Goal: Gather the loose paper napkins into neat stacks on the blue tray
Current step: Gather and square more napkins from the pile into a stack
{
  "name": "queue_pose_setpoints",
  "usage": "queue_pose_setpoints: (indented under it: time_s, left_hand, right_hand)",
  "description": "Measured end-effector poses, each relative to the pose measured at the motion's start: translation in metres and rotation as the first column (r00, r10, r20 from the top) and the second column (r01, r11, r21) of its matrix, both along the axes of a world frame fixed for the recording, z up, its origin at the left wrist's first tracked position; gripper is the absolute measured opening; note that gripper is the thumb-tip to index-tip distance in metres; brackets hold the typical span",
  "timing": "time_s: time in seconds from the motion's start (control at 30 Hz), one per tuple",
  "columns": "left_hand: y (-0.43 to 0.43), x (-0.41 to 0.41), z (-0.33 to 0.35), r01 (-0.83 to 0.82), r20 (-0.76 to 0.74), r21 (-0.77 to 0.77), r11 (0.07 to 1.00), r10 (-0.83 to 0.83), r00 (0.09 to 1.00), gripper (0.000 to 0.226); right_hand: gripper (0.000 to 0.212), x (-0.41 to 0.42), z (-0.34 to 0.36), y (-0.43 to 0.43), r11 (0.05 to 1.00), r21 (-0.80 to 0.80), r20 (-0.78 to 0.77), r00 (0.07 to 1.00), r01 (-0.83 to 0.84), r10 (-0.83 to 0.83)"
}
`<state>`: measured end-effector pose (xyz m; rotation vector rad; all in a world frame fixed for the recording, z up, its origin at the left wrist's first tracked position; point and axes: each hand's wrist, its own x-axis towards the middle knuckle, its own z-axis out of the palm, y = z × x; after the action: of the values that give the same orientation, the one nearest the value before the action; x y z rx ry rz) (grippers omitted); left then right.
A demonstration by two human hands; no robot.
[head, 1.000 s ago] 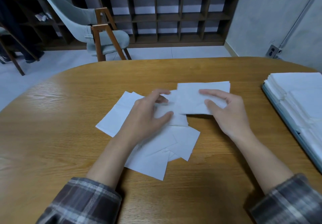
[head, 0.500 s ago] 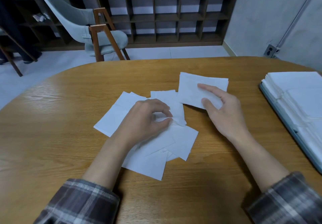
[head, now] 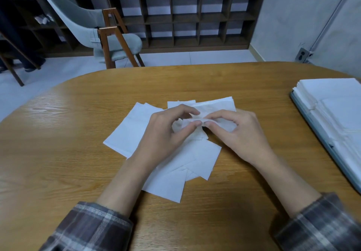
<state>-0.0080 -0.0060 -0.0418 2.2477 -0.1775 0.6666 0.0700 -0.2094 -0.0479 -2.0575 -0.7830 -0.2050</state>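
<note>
Both left hand (head: 164,133) and right hand (head: 237,133) pinch one napkin (head: 216,107), best smoothed flat before stacking on the tray (head: 317,125).

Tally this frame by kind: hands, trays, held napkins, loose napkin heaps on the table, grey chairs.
Hands: 2 (left hand, right hand)
Blue tray: 1
Held napkin: 1, pinched by both hands
Loose napkin heap: 1, sheets overlap, uncountable
Grey chair: 1
Total: 6
</note>
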Motion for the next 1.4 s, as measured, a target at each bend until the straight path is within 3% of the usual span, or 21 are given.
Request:
queue_pose_setpoints:
  time_s: [0.1,0.23,0.3,0.37,0.43,0.6,0.73,1.0,1.23,1.33,1.4]
  left_hand:
    - [0.002,-0.001,0.001,-0.009,-0.097,-0.019,1.0,0.007,0.995,0.038]
    - [0.01,0.002,0.003,-0.091,-0.119,-0.06,0.994,0.083,0.989,0.021]
    - [0.015,0.002,0.008,-0.093,-0.167,-0.283,0.955,0.046,0.985,0.016]
    - [0.019,-0.001,0.016,-0.052,-0.17,-0.542,0.839,-0.049,0.984,0.019]
    - [0.019,-0.003,0.02,-0.04,-0.146,-0.649,0.76,-0.073,0.987,0.024]
    - [0.019,-0.002,0.017,-0.104,-0.157,-0.617,0.78,0.007,0.988,0.03]
    - [0.015,-0.003,0.019,-0.088,-0.189,-0.573,0.815,-0.027,0.982,0.027]
    - [0.008,-0.002,0.018,-0.084,-0.228,-0.577,0.813,-0.062,0.972,0.029]
    - [0.004,-0.002,0.016,-0.101,-0.244,-0.53,0.842,-0.038,0.969,0.034]
    - [0.004,-0.001,0.014,-0.147,-0.252,-0.441,0.886,0.035,0.967,0.049]
    - [0.003,-0.003,0.018,-0.111,-0.292,-0.552,0.827,-0.067,0.954,0.059]
  right_hand:
    - [0.009,0.0,0.005,0.0,0.992,0.122,-0.097,0.995,0.038,-0.027]
    - [0.011,0.006,0.012,-0.005,0.941,0.333,-0.293,0.955,0.059,0.044]
    - [0.007,0.007,0.014,-0.007,0.887,0.458,-0.379,0.916,0.062,0.132]
    - [0.004,0.008,0.015,-0.008,0.806,0.586,-0.484,0.833,0.08,0.269]
    - [0.005,0.008,0.016,-0.008,0.764,0.639,-0.549,0.749,0.089,0.372]
    - [0.036,0.005,0.018,-0.005,0.792,0.609,-0.588,0.695,0.042,0.415]
    - [0.043,0.001,0.017,-0.002,0.822,0.569,-0.552,0.729,-0.025,0.405]
    - [0.078,-0.004,0.014,0.001,0.851,0.511,-0.477,0.784,-0.118,0.396]
    - [0.071,-0.005,0.016,0.001,0.89,0.433,-0.394,0.859,-0.142,0.328]
    - [0.054,-0.003,0.016,-0.001,0.849,0.514,-0.375,0.857,-0.125,0.353]
    - [0.049,-0.002,0.018,-0.003,0.787,0.608,-0.395,0.82,-0.106,0.415]
